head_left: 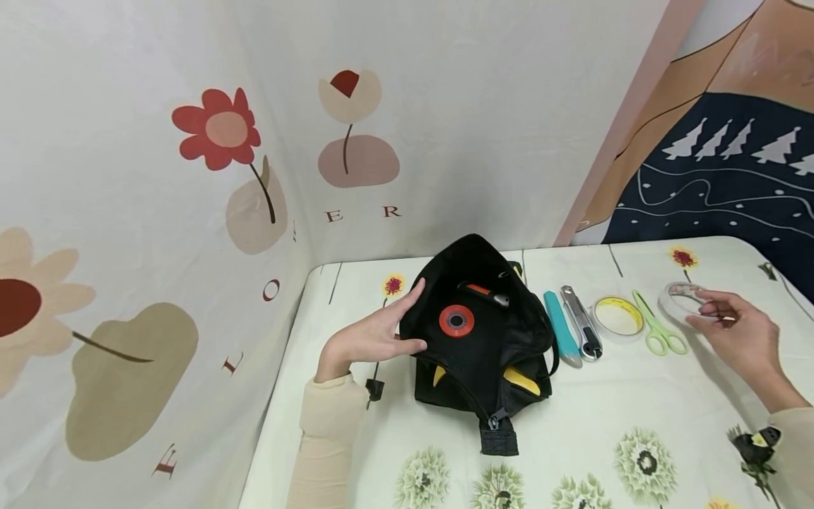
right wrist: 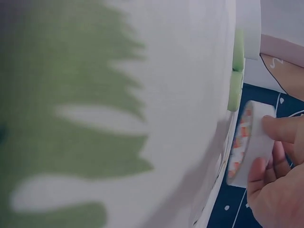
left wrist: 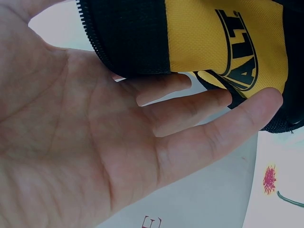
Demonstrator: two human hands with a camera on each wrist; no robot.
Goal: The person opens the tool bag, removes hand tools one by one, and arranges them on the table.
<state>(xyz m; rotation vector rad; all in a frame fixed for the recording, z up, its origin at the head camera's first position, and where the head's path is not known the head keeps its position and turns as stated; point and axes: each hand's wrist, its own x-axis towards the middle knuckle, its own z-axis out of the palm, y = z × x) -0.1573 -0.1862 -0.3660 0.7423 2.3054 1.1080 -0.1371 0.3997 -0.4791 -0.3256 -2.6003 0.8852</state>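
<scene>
A black pouch bag [head_left: 473,382] with yellow panels lies unzipped and wide open on the table. Its yellow lettered side [left wrist: 199,33] shows in the left wrist view. My left hand [head_left: 375,329] touches the bag's left edge with straight fingers, thumb spread apart at the mouth. Inside lie a red ring-shaped roll [head_left: 456,321] with a dark centre and a red-and-black tool [head_left: 485,293] with a silver end. Over at the right, my right hand [head_left: 740,336] pinches a roll of tape [head_left: 666,302] between thumb and fingers; the right wrist view shows the roll's white side [right wrist: 259,142].
Right of the bag lie a teal cutter [head_left: 561,325], a silver-and-black utility knife [head_left: 581,322], a clear tape roll with a yellow core [head_left: 618,316] and green scissors [head_left: 661,329]. A flower-print cloth covers the table [head_left: 591,410]; printed curtains [head_left: 445,141] hang behind and left.
</scene>
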